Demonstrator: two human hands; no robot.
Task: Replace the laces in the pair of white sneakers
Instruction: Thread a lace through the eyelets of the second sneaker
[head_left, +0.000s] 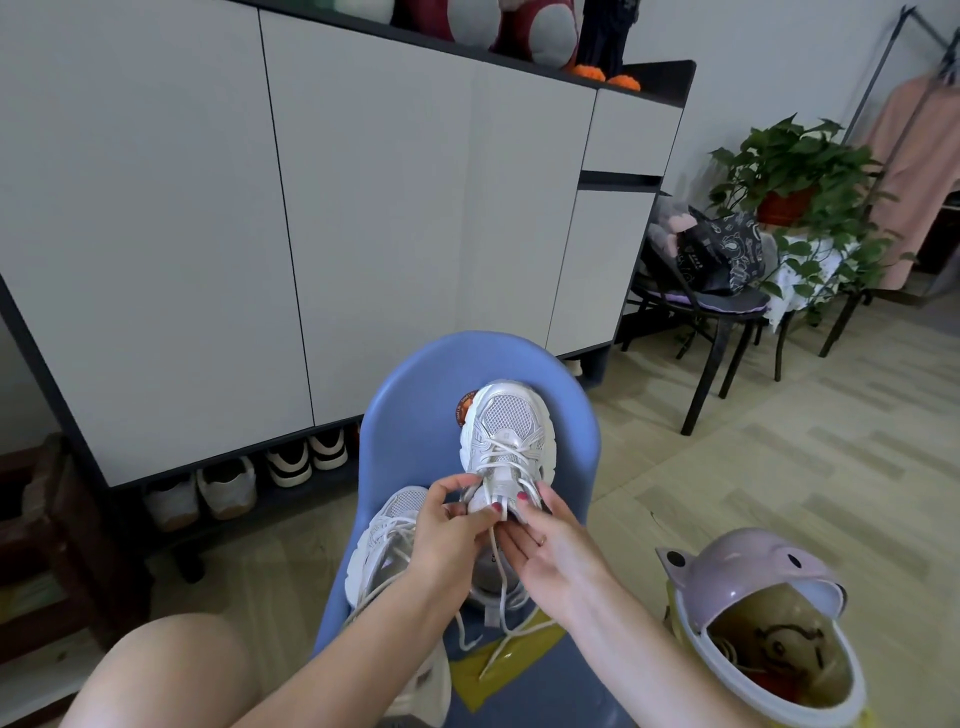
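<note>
Two white mesh sneakers lie on a blue plastic chair (410, 415). The farther sneaker (509, 431) points away from me with its lace crossed through the eyelets. The nearer sneaker (387, 535) lies to the left, partly under my left forearm. My left hand (449, 525) pinches the white lace (498, 577) at the far sneaker's tongue. My right hand (545, 540) holds the sneaker's collar, thumb and fingertips around the lace. Loose lace ends hang down over a yellow packet (493, 670) on the seat.
A pink lidded bin (753, 587) stands open at my lower right. White cabinets (260, 234) with shoes beneath fill the left. A black chair (727, 322) with a bag and a potted plant (795, 176) stand at the right. My bare knee (156, 670) is at lower left.
</note>
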